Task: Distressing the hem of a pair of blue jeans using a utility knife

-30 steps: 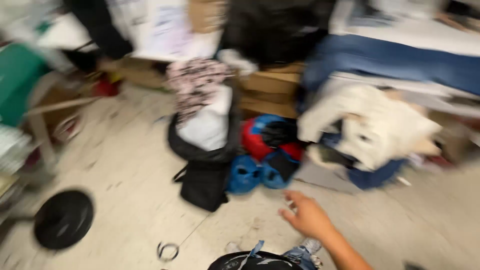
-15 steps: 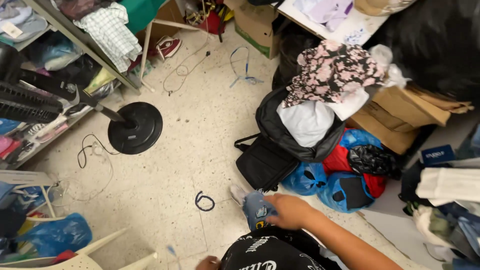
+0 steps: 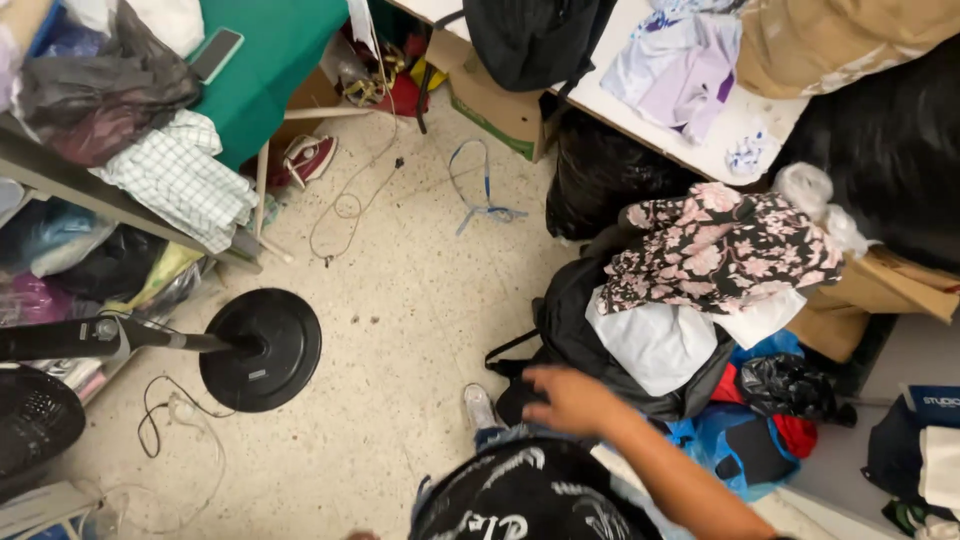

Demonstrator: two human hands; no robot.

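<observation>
The right hand is stretched out low in the view, with the fingers spread a little and the palm turned down. It holds nothing. It hovers at the near edge of a black backpack that lies on the floor, and the fingertips look to touch or almost touch its dark fabric; I cannot tell which. A black strap of the backpack goes out to the left of the hand. The left hand is not in the picture.

On top of the backpack, just beyond the hand, lies a white garment, and over this a floral blouse in pink and black. To the right of the hand there are blue bags with a small black plastic bag on them. Just left of the wrist a white shoe shows on the speckled floor. Well apart to the left stands the round black base of a standing fan, with thin cables beside it. Behind the backpack a full black rubbish bag sits under a white table.
</observation>
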